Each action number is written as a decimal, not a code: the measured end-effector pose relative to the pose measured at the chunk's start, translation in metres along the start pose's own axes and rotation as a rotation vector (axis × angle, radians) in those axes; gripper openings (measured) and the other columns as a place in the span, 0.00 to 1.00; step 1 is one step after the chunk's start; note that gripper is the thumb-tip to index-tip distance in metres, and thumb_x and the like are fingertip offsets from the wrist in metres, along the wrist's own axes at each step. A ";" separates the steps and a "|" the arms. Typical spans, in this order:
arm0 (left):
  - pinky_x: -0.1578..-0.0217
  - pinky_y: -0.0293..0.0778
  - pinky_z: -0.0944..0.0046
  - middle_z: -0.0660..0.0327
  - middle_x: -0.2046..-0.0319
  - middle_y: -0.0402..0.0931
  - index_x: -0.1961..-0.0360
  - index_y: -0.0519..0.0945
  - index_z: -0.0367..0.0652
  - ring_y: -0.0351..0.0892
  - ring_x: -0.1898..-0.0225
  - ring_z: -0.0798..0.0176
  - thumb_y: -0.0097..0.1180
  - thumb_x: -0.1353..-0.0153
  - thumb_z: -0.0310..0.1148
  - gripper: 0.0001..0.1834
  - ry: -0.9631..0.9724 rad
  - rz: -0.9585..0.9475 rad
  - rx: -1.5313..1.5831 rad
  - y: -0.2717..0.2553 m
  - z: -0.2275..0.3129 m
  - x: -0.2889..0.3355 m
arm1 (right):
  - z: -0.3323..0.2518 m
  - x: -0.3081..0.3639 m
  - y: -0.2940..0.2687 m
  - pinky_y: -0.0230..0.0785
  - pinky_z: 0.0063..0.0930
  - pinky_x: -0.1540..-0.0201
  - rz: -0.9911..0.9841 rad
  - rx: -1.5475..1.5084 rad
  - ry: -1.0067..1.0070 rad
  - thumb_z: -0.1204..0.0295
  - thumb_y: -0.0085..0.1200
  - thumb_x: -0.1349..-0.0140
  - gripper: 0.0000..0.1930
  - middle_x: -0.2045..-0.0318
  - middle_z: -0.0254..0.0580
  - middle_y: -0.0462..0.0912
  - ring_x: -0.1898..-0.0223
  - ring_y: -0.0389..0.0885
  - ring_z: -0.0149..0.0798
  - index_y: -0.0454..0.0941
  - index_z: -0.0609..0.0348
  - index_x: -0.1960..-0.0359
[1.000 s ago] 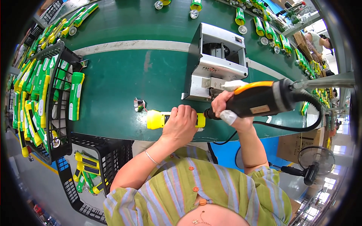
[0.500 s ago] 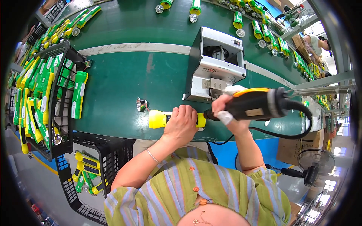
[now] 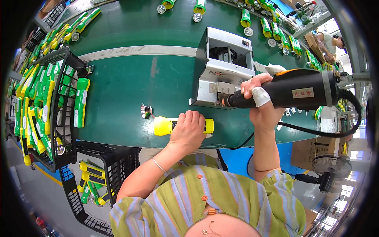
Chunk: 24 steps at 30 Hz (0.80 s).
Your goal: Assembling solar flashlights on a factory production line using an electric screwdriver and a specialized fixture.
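Observation:
My left hand (image 3: 187,129) is closed over a yellow flashlight body (image 3: 162,126) and presses it flat near the bench's front edge. A dark panel on the body shows partly beside my fingers. In my right hand (image 3: 263,103), with whitish wraps on the fingers, is a black electric screwdriver (image 3: 294,90), lying nearly level. Its tip reaches the front of a grey-white screw feeder (image 3: 222,77); whether a screw is on the tip, I cannot tell. A shiny reflector (image 3: 146,110) with a short wire lies just left of the flashlight body.
At left stands a black basket (image 3: 65,130) full of green and yellow flashlights, with a second black crate (image 3: 112,166) lower down holding several more. Flashlights with loose reflectors line the green surface (image 3: 130,25) beyond the pale strip. The screwdriver's cable (image 3: 316,134) loops at right, above a fan (image 3: 327,173).
The screwdriver has left the right end of the flashlight body and moved up and right, its tip now at the screw feeder. My left hand stays on the flashlight body.

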<state>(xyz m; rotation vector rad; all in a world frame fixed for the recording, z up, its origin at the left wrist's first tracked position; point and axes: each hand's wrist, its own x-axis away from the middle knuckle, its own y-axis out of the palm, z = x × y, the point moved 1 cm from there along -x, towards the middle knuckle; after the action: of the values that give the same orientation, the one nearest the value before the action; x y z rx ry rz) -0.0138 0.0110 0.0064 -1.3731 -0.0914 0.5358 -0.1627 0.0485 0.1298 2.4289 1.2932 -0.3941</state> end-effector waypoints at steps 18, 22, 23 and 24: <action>0.63 0.62 0.64 0.60 0.72 0.65 0.67 0.71 0.38 0.66 0.66 0.60 0.61 0.62 0.43 0.24 -0.012 0.031 -0.029 0.004 -0.002 0.000 | 0.010 0.064 -0.006 0.65 0.30 0.70 -0.160 -0.041 0.138 0.69 0.59 0.53 0.12 0.78 0.35 0.71 0.78 0.72 0.32 0.69 0.59 0.72; 0.61 0.62 0.61 0.59 0.70 0.66 0.67 0.71 0.39 0.65 0.64 0.59 0.59 0.59 0.49 0.25 0.003 -0.041 -0.061 0.002 -0.002 -0.002 | 0.017 0.066 -0.011 0.66 0.32 0.71 -0.233 -0.027 0.077 0.64 0.59 0.48 0.20 0.79 0.37 0.73 0.79 0.73 0.34 0.64 0.56 0.59; 0.61 0.62 0.61 0.59 0.70 0.66 0.67 0.71 0.39 0.65 0.64 0.59 0.59 0.59 0.49 0.25 0.002 -0.044 -0.062 0.002 -0.002 -0.001 | 0.018 0.065 -0.010 0.67 0.32 0.71 -0.270 -0.012 0.053 0.63 0.58 0.47 0.22 0.79 0.37 0.73 0.79 0.73 0.34 0.62 0.55 0.56; 0.61 0.62 0.61 0.59 0.70 0.66 0.67 0.71 0.39 0.65 0.64 0.59 0.60 0.60 0.48 0.26 0.001 -0.036 -0.054 0.003 -0.002 0.000 | 0.025 0.066 -0.015 0.67 0.32 0.72 -0.338 -0.004 0.053 0.66 0.58 0.47 0.21 0.79 0.38 0.73 0.79 0.73 0.34 0.60 0.55 0.56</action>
<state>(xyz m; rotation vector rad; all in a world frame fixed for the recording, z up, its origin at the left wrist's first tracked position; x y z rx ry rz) -0.0141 0.0094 0.0036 -1.4217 -0.1302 0.5058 -0.1416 0.0937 0.0783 2.2300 1.7318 -0.4148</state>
